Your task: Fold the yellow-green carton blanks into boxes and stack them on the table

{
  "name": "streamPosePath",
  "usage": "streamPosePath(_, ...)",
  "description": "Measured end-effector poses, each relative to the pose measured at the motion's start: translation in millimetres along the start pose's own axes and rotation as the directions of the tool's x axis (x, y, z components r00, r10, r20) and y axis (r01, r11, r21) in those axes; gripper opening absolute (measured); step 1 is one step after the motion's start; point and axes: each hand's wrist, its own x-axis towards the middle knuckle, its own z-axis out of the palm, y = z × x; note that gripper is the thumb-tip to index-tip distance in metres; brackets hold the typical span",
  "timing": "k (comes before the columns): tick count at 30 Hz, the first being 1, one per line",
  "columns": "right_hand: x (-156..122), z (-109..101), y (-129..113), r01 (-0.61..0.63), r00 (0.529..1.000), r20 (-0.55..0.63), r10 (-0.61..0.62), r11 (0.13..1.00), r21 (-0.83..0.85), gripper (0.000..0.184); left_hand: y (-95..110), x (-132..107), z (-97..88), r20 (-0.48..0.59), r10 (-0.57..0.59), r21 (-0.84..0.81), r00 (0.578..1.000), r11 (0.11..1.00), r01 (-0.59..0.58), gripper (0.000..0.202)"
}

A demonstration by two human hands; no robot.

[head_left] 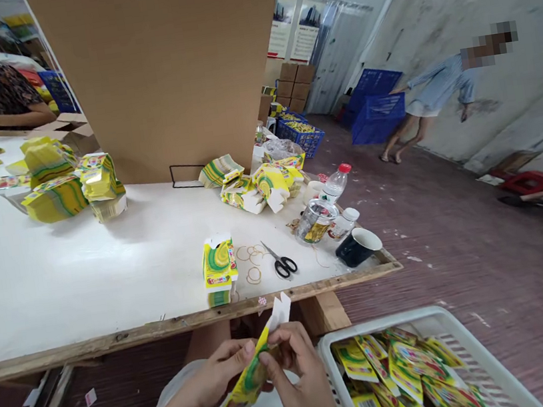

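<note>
Over my lap I hold a yellow-and-green printed carton [247, 383] tilted upright, its white end flaps sticking up at the top. My left hand [231, 364] grips its left side, thumb on the near edge. On the other side my right hand [295, 368] pinches it near the flaps. Just beyond, a small stack of similar flat cartons [219, 264] stands by the table's front edge. Beside that stack lie several rubber bands [252, 263] and black-handled scissors [284, 265]. At my right, a white basket [444, 317] holds many such cartons.
On the white table [156, 246] are carton piles [56, 180] at left and loose cartons [263, 184] before a large cardboard sheet [163, 77]. Bottles [339, 184], a jar [317, 220] and a dark mug [356, 249] crowd the right corner. One person sits far left; another stands far right.
</note>
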Motion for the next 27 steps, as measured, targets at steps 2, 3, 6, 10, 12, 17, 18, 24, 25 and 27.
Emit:
streamPosePath(2,-0.1,1.4,-1.4,0.002,1.0,-0.004,-0.002,1.0,0.027,0.004,-1.5,-1.3,0.8,0.039,-0.034,-0.098,0.999,0.994,0.038,0.058)
streamPosePath(3,0.0,2.5,-1.9,-0.002,1.0,-0.013,0.003,0.999,0.041,0.006,-0.9,-1.8,1.6,0.066,-0.043,-0.126,0.997,0.991,0.051,0.057)
streamPosePath(6,-0.2,6.7,-1.9,-0.03,0.998,-0.055,0.036,0.994,0.101,0.013,3.8,-1.8,4.5,0.149,-0.01,-0.136,0.989,0.99,0.031,0.054)
streamPosePath(10,-1.6,10.3,2.8,-0.018,0.998,-0.064,0.027,0.991,0.131,0.021,9.0,1.6,8.1,0.159,0.065,-0.122,0.985,0.991,-0.046,0.052)
streamPosePath(12,-3.0,10.4,7.1,0.023,0.992,-0.122,-0.013,0.996,0.082,0.019,10.4,3.3,9.8,0.125,0.11,-0.1,0.986,0.99,-0.098,0.05)
streamPosePath(17,-7.1,11.5,17.2,-0.027,0.953,-0.302,0.018,0.999,-0.024,0.05,10.7,3.3,14.9,0.07,0.214,-0.033,0.974,0.977,-0.212,0.048)
streamPosePath(18,-7.9,12.1,18.2,-0.054,0.963,-0.265,0.055,0.998,0.012,0.043,9.8,3.0,16.3,0.061,0.228,-0.02,0.972,0.974,-0.227,0.048)
streamPosePath(24,-7.7,10.8,16.1,-0.147,0.977,-0.134,0.163,0.981,0.124,0.029,0.1,4.7,19.8,0.034,0.273,0.113,0.961,0.955,-0.275,0.048)
streamPosePath(25,-6.8,9.9,15.1,-0.149,0.975,-0.149,0.167,0.981,0.122,0.028,-1.0,5.2,18.5,0.02,0.292,0.179,0.956,0.94,-0.291,0.046)
streamPosePath(27,-5.4,8.9,13.4,-0.164,0.969,-0.166,0.184,0.979,0.124,0.028,-2.2,5.9,14.6,-0.005,0.334,0.324,0.942,0.892,-0.315,0.037)
